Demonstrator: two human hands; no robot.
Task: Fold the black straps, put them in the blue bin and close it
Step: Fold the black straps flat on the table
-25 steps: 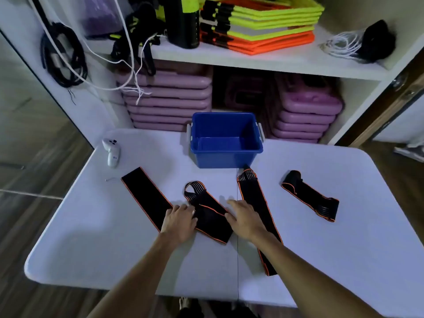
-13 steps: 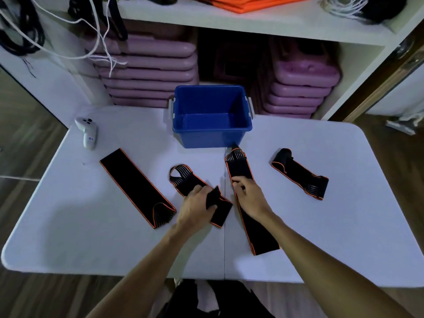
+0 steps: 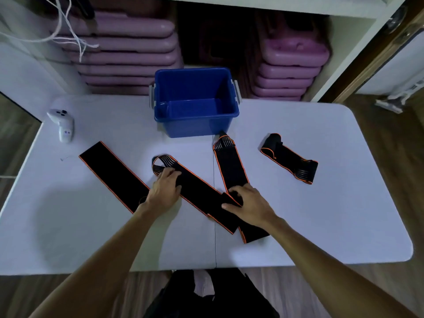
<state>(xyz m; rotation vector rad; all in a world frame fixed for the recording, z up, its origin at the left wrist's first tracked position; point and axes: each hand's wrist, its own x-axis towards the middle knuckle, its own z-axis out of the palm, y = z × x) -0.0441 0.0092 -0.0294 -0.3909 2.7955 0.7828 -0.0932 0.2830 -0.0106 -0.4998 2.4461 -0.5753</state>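
Several black straps with orange edging lie on the white table [image 3: 68, 226]. My left hand [image 3: 165, 191] presses on the middle strap [image 3: 199, 191] near its looped end. My right hand [image 3: 250, 204] pinches that same strap's near end, lifted over a second strap [image 3: 230, 166] that runs toward the bin. A long flat strap [image 3: 112, 173] lies to the left and a folded strap [image 3: 289, 158] to the right. The open blue bin [image 3: 197, 125] stands empty at the table's far edge. No lid is in view.
A white handheld controller [image 3: 62, 125] sits at the table's far left. Behind the table, stacked purple cases [image 3: 124, 53] fill the shelf unit, with white cords [image 3: 75, 40] hanging over them. Wooden floor surrounds the table.
The middle strap, bunched under my left hand before, now lies stretched out diagonally. My right hand has moved from the second strap to the middle strap's near end. The camera tilted further down.
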